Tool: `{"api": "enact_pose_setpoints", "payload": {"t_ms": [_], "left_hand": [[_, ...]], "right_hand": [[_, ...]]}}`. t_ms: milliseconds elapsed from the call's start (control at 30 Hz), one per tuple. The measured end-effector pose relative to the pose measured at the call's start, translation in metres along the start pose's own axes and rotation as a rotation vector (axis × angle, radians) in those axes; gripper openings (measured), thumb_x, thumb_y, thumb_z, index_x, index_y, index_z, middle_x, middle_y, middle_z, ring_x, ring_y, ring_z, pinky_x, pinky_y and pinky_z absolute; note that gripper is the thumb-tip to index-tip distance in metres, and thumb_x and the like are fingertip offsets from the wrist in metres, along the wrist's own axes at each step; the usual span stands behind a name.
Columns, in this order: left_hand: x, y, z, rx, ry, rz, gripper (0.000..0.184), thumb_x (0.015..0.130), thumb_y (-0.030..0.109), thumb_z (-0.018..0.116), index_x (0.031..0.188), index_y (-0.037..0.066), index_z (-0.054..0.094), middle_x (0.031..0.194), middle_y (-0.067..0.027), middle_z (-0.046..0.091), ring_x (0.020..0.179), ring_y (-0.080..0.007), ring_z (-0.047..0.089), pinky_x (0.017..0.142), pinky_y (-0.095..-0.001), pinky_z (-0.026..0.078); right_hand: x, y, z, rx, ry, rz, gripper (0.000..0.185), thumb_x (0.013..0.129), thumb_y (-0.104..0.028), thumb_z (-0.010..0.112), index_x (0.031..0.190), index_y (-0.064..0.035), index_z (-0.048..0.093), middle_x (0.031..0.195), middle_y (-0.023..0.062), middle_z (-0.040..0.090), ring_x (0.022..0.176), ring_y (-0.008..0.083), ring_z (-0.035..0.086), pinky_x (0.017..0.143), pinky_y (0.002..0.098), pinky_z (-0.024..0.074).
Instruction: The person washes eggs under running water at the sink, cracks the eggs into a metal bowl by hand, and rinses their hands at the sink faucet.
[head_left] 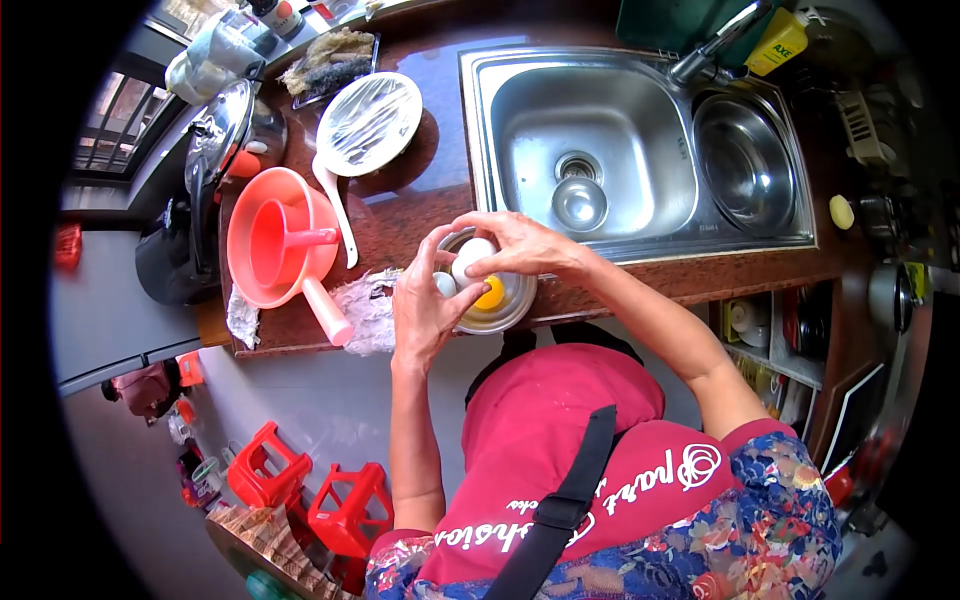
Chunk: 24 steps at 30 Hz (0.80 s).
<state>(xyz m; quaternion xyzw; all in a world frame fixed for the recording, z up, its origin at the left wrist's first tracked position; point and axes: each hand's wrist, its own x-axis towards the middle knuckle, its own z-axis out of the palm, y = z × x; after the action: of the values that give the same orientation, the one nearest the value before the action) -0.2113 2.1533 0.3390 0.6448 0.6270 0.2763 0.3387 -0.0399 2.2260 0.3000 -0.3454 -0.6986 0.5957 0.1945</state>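
Observation:
A white egg is between my two hands, above a round metal bowl at the counter's front edge. My left hand has its fingers curled at the egg's left side, its thumb reaching under it. From the right, my right hand pinches the egg with thumb and fingers. A bright yellow yolk shows in the bowl. Beside my left thumb is another white rounded piece; I cannot tell whether it is shell or a second egg.
Left of the bowl lies a crumpled cloth, partly under pink dippers. Farther back are a white spoon and a plastic-covered bowl. A steel sink lies behind my right arm. Red stools stand on the floor.

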Motion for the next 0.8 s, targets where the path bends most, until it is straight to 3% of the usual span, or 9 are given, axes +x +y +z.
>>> {"api": "enact_pose_setpoints", "payload": {"t_ms": [100, 167, 300, 400, 500, 600, 700, 733, 800], "left_hand": [[-0.002, -0.016, -0.001, -0.103, 0.077, 0.048, 0.059, 0.07, 0.017, 0.079, 0.122, 0.007, 0.053, 0.087, -0.0067, 0.065, 0.079, -0.0137, 0.061, 0.069, -0.0279, 0.05], [-0.004, -0.023, -0.003, -0.357, 0.026, -0.106, 0.047, 0.073, 0.016, 0.076, 0.115, 0.005, 0.057, 0.085, -0.0076, 0.065, 0.077, -0.0154, 0.063, 0.069, -0.0291, 0.05], [-0.009, -0.027, -0.005, -0.437, -0.058, -0.237, 0.036, 0.077, 0.013, 0.073, 0.11, 0.004, 0.06, 0.083, -0.0047, 0.063, 0.07, -0.0089, 0.058, 0.06, -0.0231, 0.048], [-0.016, -0.034, -0.004, -0.497, 0.0, -0.218, 0.031, 0.079, 0.012, 0.071, 0.108, 0.004, 0.061, 0.082, -0.0034, 0.062, 0.064, -0.0064, 0.055, 0.053, -0.0196, 0.046], [-0.02, -0.035, -0.01, -0.606, 0.014, -0.343, 0.027, 0.082, 0.014, 0.068, 0.107, 0.005, 0.062, 0.082, -0.004, 0.062, 0.061, -0.005, 0.054, 0.05, -0.0176, 0.044], [-0.022, -0.046, -0.012, -0.757, 0.004, -0.333, 0.029, 0.093, 0.028, 0.054, 0.11, 0.005, 0.06, 0.085, -0.0054, 0.063, 0.057, -0.0053, 0.055, 0.048, -0.0172, 0.045], [-0.024, -0.05, -0.012, -0.779, -0.009, -0.307, 0.037, 0.097, 0.035, 0.045, 0.112, 0.003, 0.058, 0.086, -0.0059, 0.064, 0.057, -0.0065, 0.057, 0.047, -0.0182, 0.046], [-0.025, -0.051, -0.012, -0.762, -0.01, -0.311, 0.038, 0.097, 0.035, 0.045, 0.112, 0.002, 0.057, 0.086, -0.0062, 0.064, 0.057, -0.0068, 0.057, 0.047, -0.0184, 0.046], [-0.026, -0.053, -0.011, -0.763, -0.012, -0.33, 0.033, 0.097, 0.03, 0.046, 0.112, 0.002, 0.057, 0.086, -0.0061, 0.064, 0.057, -0.007, 0.057, 0.048, -0.0183, 0.046]], "right_hand": [[-0.01, -0.005, -0.006, -0.006, 0.042, 0.124, 0.055, 0.075, -0.031, 0.067, 0.121, -0.0036, 0.056, 0.097, 0.01, 0.06, 0.088, 0.0176, 0.055, 0.079, 0.0309, 0.0453], [-0.014, -0.002, -0.007, 0.135, 0.025, 0.168, 0.05, 0.078, -0.033, 0.066, 0.118, -0.0047, 0.059, 0.098, 0.0081, 0.06, 0.089, 0.0149, 0.054, 0.077, 0.0298, 0.0453], [-0.021, -0.001, -0.003, 0.299, 0.068, 0.292, 0.044, 0.079, -0.039, 0.067, 0.11, -0.0075, 0.064, 0.09, 0.0027, 0.062, 0.081, 0.0102, 0.054, 0.071, 0.0242, 0.0444], [-0.023, -0.001, -0.003, 0.229, 0.146, 0.218, 0.039, 0.079, -0.036, 0.07, 0.107, -0.0097, 0.065, 0.089, 0.0011, 0.062, 0.079, 0.0086, 0.053, 0.07, 0.0231, 0.0444], [-0.027, -0.02, -0.008, 0.212, 0.175, 0.158, 0.035, 0.079, -0.028, 0.072, 0.109, -0.0104, 0.065, 0.093, 0.0022, 0.063, 0.085, 0.0087, 0.055, 0.075, 0.0243, 0.0461], [-0.031, -0.046, -0.012, 0.388, 0.151, 0.106, 0.033, 0.081, -0.021, 0.07, 0.112, -0.0101, 0.064, 0.099, 0.003, 0.064, 0.095, 0.0105, 0.057, 0.084, 0.0268, 0.0462], [-0.024, -0.021, -0.003, 0.06, 0.079, 0.033, 0.034, 0.081, -0.019, 0.068, 0.113, -0.0097, 0.063, 0.103, 0.0065, 0.065, 0.097, 0.0145, 0.058, 0.086, 0.0296, 0.0459], [-0.025, -0.012, 0.004, -0.369, 0.088, 0.078, 0.036, 0.08, -0.019, 0.068, 0.114, -0.0101, 0.063, 0.1, 0.0107, 0.065, 0.094, 0.0203, 0.059, 0.085, 0.0329, 0.0459], [-0.027, 0.004, 0.013, -0.284, 0.169, 0.023, 0.029, 0.082, -0.022, 0.062, 0.107, -0.0082, 0.064, 0.091, 0.0138, 0.063, 0.086, 0.0247, 0.059, 0.078, 0.0348, 0.0462]]}}
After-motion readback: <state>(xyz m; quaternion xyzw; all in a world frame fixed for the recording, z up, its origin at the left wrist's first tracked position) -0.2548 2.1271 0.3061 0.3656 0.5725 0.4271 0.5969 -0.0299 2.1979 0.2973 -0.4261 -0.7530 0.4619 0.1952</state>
